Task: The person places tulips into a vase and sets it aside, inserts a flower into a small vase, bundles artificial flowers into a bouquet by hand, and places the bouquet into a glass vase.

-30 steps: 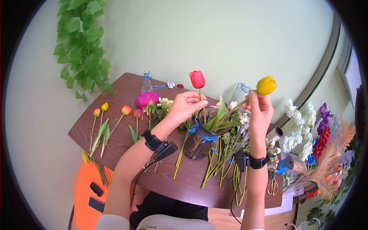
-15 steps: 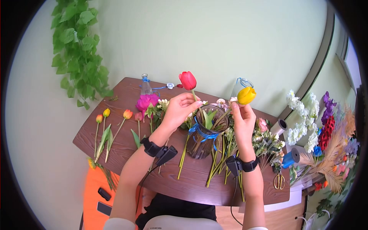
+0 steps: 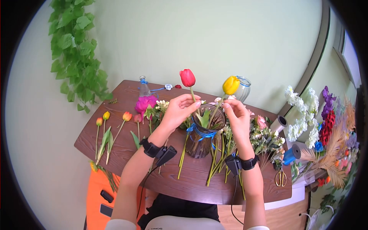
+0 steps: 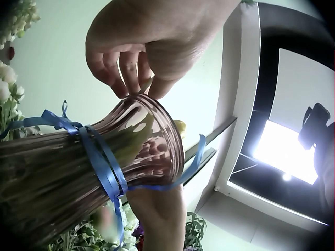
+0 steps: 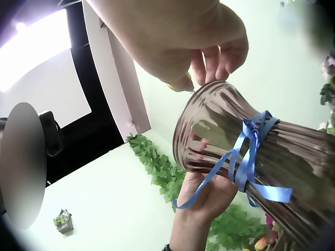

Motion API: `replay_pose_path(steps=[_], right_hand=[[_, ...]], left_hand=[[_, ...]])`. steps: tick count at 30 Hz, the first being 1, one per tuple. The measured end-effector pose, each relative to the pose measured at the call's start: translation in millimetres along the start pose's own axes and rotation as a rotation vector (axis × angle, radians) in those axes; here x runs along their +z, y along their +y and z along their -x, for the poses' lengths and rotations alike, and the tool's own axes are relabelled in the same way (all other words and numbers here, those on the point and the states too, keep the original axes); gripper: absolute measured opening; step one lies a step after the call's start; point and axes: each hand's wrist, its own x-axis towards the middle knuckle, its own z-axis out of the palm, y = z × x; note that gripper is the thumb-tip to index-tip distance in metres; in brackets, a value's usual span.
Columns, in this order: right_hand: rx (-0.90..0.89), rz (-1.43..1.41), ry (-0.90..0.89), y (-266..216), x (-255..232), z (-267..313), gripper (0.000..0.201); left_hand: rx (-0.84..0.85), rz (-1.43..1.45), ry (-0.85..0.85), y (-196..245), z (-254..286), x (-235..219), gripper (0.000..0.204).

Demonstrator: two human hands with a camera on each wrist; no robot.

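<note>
Red tulip (image 3: pixel 187 78) stands upright just above the left hand (image 3: pixel 179 112), its stem pinched between that hand's thumb and fingertips, the other fingers loosely bent alongside. From that grip the stem runs down toward the mouth of a glass vase (image 3: pixel 198 148), tilted a little, with the bloom out to the left of the opening; its lower end is hard to make out. Yellow tulip (image 3: pixel 231 85) lies on the other side, above and slightly inward of the right hand (image 3: pixel 240 118), its stem slanting down into the vase mouth. That hand's fingers are partly bent, with thumb and fingertips right beside the stem; I cannot tell whether they pinch it or are just clear of it. Both hands are at the vase's rim, one on each side. The red bloom is a smooth, closed cup, pinkish red, on a pale green stem; the yellow one is just as closed, egg-shaped and bright. Between the two stems, a broad green leaf (image 3: pixel 204 118) shows within the mouth. The vase is brownish, see-through and ribbed, flaring at the top, with blue ribbon (image 3: pixel 203 134) wound and tied about its neck, the loose ends hanging. It stands on a dark brown wooden table (image 3: pixel 172 187).
</note>
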Motion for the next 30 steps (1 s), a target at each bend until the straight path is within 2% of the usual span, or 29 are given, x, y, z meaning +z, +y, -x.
replay_pose_path(steps=[4,7,9,13,16,18,19,30], right_hand=[[0.004,0.025,-0.023,1,3,0,0.014],[0.021,0.088,-0.034,0,6,-2,0.016],[0.034,0.143,-0.113,-3,7,-5,0.018],[0.015,0.108,-0.136,1,10,-8,0.017],[0.043,0.012,-0.039,-2,9,-8,0.012],[-0.044,-0.045,0.086,0,5,-9,0.009],[-0.034,-0.038,0.106,-3,4,-9,0.009],[-0.052,0.048,0.137,16,9,-1,0.011]], left_hand=[[0.021,-0.018,-0.019,0,0,0,0.022],[-0.042,-0.048,0.005,6,2,0,0.024],[-0.038,-0.083,-0.017,7,2,-1,0.026],[0.015,-0.05,-0.02,1,1,-3,0.024],[0.036,-0.033,0.006,-3,2,-3,0.022],[0.069,-0.057,0.053,-4,4,-1,0.021],[0.067,-0.057,0.05,-5,4,-1,0.021],[0.085,-0.035,0.044,-14,5,0,0.021]])
